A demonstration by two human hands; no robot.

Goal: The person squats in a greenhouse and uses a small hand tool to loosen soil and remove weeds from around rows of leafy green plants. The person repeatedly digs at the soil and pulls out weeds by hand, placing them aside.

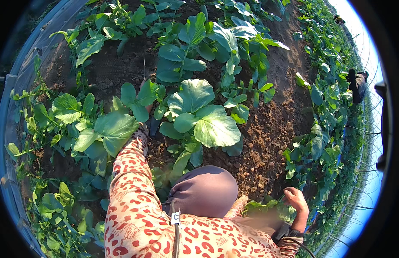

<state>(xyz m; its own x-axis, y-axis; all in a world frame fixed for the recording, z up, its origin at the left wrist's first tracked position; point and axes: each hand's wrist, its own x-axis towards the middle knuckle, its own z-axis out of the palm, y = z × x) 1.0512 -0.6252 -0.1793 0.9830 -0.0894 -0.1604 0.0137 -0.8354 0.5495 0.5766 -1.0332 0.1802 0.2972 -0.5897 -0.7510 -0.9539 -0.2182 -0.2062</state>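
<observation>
My left hand (pixel 149 107) reaches forward, low among broad-leaved green plants, and leaves cover most of it. From its fingers a thin, blade-like tool (pixel 144 66) points away over bare soil. Just right of the hand grows a leafy plant (pixel 193 116) with large, sunlit leaves. A dark band (pixel 153 126) shows beside the left wrist. My right hand (pixel 296 200) is at the lower right, its fingers bent, beside some low green leaves (pixel 268 206). Whether it grips anything is not clear. A black strap (pixel 285 231) circles the right wrist.
My bent knee (pixel 209 190) rises between the arms. A cable (pixel 177 235) runs down my front. Crumbly soil (pixel 264 148) separates the plants from another leafy row (pixel 328 129). Plastic sheeting (pixel 15 84) curves along the left, and a dark figure (pixel 358 85) is at the far right.
</observation>
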